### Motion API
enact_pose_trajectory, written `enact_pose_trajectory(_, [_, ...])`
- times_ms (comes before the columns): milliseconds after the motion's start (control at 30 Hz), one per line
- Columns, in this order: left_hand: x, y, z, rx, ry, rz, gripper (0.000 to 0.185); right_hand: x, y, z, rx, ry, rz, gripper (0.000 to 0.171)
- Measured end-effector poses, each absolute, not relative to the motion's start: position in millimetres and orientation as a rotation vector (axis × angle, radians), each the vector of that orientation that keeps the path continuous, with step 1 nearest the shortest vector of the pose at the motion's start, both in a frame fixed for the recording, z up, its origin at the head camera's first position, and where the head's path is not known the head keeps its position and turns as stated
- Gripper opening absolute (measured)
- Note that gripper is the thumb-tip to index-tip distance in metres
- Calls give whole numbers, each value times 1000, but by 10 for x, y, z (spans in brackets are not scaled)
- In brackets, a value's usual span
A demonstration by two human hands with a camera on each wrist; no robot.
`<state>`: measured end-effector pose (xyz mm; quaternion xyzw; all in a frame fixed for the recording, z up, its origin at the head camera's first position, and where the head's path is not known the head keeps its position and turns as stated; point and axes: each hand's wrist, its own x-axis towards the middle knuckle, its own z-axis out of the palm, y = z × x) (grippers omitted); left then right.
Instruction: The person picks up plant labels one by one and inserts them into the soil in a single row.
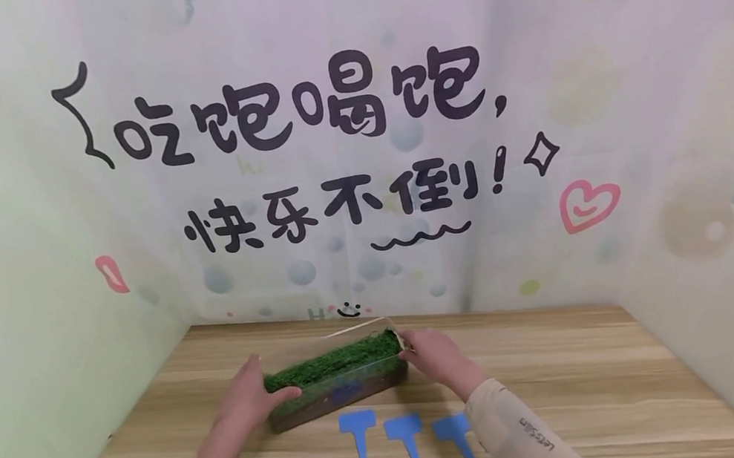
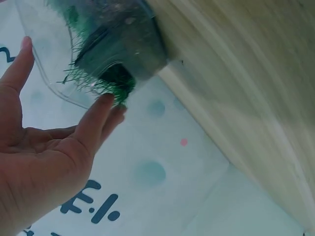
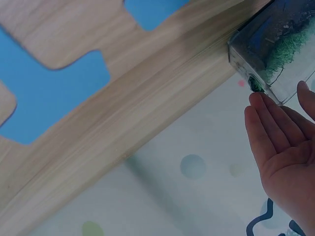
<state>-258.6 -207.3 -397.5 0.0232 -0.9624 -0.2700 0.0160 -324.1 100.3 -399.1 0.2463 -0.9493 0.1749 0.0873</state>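
Note:
A long clear plastic box (image 1: 306, 412) stands at an angle on the wooden table, its right end farther back. Green artificial grass (image 1: 334, 363) fills its top, and a blue patch shows through the near wall. At the box's left end, my left hand (image 1: 247, 398) holds it, thumb over the near rim and fingers at the end wall. My right hand (image 1: 441, 355) holds the opposite end. In the right wrist view the right fingertips touch the end wall's edge, with the thumb apart from them. Green strands poke out by the left fingertips in the left wrist view.
Three blue T-shaped plant labels (image 1: 403, 428) lie in a row in front of the box, stems toward me. The rightmost is partly covered by my right sleeve (image 1: 519, 429). A white printed cloth wall (image 1: 346, 283) rises behind the table (image 1: 557, 380), with pale walls at both sides.

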Motion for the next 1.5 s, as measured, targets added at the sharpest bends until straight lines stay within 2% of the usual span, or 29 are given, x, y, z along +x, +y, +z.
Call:
enact_pose_trajectory(200, [-2727, -1962, -3998, 3, -2973, -857, 110, -3237, 1160, -3914, 624, -2873, 507, 19])
enact_pose_trajectory(433, [-2917, -1790, -4032, -98, -2948, -891, 102, -3183, 1380, -3821, 507, -2948, 516, 34])
enact_pose_trajectory(867, [-3218, -1455, -4049, -273, -2941, -924, 99, -3119, 1796, -3806, 410, -2936, 469, 25])
enact_pose_trajectory(1200, [-3312, -1186, -4068, -387, -2945, -962, 97, -3020, 2085, -3789, 355, -2949, 420, 25])
enact_pose_trajectory(1333, [-3335, -1159, -4098, -395, -2938, -1004, 96, -3012, 2136, -3804, 355, -2958, 443, 28])
enact_pose_trajectory(1500, [-3381, -1209, -4112, -463, -2930, -1124, 96, -3018, 2149, -3786, 340, -2951, 440, 24])
